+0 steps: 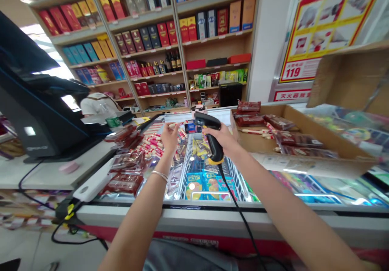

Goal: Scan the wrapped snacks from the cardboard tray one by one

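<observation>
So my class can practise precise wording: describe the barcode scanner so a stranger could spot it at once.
Find the chest freezer. Above it, the person's right hand grips a black barcode scanner. Unlike its neighbours, it has a yellow band at its base, a black cord trailing down, and a head aimed at a small packet by the left hand.

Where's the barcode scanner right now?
In the head view, the corded barcode scanner is gripped in the right hand, above the freezer's wire basket, beside the left hand.
</observation>
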Action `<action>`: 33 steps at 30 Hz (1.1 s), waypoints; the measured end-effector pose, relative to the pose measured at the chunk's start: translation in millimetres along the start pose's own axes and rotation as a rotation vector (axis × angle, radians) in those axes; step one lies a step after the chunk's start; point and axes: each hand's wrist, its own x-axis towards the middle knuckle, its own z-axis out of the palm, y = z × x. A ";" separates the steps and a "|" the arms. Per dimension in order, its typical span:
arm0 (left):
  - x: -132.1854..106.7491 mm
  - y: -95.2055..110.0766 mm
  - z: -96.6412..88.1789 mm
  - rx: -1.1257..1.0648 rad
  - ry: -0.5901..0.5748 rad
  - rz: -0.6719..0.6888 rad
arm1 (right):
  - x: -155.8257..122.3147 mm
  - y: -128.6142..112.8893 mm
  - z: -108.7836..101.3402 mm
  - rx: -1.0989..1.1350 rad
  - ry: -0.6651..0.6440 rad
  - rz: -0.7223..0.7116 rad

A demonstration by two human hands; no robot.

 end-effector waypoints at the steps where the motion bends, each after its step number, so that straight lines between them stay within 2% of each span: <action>1: 0.9 -2.1 -0.2 -0.011 0.013 0.003 | 1.2 12.0 0.2 -0.016 0.004 0.026; 4: 2.0 -6.2 1.3 -0.087 0.025 -0.024 | 0.8 39.8 -4.9 -0.050 0.023 0.110; 6: 1.6 -6.4 2.0 -0.135 0.022 -0.065 | -2.1 50.2 -8.0 -0.044 0.043 0.161; 8: 0.7 -4.6 1.1 -0.094 0.033 -0.093 | -5.8 55.1 -8.2 -0.036 0.059 0.193; 12: -2.2 3.2 -4.3 0.124 0.075 -0.109 | -11.7 55.9 -3.7 -0.065 0.036 0.212; 19: -7.4 11.1 -8.2 0.302 0.160 -0.041 | -13.8 57.4 -3.0 -0.139 0.028 0.250; 26: -8.6 14.9 -12.8 0.416 0.223 -0.035 | -17.8 59.0 -2.1 -0.172 -0.005 0.276; 33: -11.3 22.7 -14.9 0.479 0.213 -0.044 | -21.7 54.2 1.8 -0.176 -0.036 0.278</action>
